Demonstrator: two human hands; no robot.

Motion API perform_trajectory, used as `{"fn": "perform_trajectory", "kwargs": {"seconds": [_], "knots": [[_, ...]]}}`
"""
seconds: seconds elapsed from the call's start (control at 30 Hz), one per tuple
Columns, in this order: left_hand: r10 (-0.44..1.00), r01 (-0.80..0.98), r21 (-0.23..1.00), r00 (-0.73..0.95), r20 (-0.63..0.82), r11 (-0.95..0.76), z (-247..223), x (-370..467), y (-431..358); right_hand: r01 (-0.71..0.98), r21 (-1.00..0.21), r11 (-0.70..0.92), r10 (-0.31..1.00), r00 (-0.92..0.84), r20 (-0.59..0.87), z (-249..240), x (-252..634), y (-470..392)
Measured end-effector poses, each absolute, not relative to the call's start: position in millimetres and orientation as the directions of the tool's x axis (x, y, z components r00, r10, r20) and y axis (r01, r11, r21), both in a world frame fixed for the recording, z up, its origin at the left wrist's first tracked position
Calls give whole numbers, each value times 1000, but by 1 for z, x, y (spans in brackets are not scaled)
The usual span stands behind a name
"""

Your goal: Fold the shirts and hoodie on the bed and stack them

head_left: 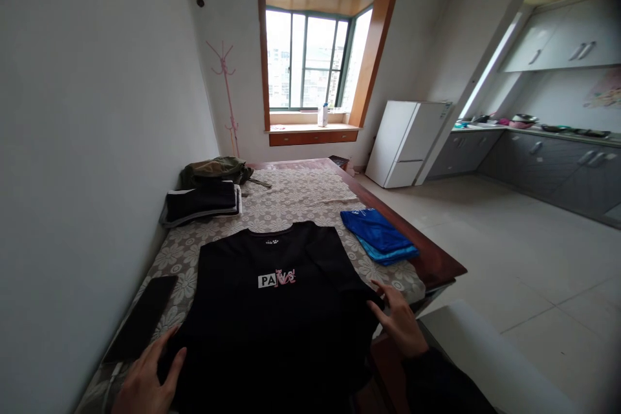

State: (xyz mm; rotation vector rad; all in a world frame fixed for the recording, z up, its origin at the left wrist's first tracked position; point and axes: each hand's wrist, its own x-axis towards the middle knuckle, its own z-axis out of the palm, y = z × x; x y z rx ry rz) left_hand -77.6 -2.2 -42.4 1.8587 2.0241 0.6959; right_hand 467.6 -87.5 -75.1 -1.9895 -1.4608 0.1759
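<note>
A black T-shirt (272, 310) with a white and pink chest print lies flat, front up, on the lace-covered table (301, 197). My left hand (148, 378) rests at the shirt's lower left edge, fingers spread on the fabric. My right hand (400, 320) touches the shirt's right edge near the sleeve, fingers apart. Neither hand grips anything.
A folded blue garment (378, 236) lies to the right of the shirt. Folded dark clothes (204, 204) and an olive bag (213, 170) sit at the far left. A dark phone (143, 317) lies on the left. A white fridge (407, 142), kitchen counter and window are beyond.
</note>
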Motion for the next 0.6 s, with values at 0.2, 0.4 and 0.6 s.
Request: {"fn": "perform_trajectory", "kwargs": {"seconds": [0.2,0.4,0.6], "knots": [[974,787,576,-202,-98,221,-23,-86,5,795,-568,-213,895,392,214,-62,471,-85],[974,726,656,-214,-71,208,-16,-85,2,681,-673,-289,856,499,137,-66,472,-91],[970,729,644,-226,-96,233,-23,-87,-6,604,-732,-315,834,544,90,-83,471,-102]]}}
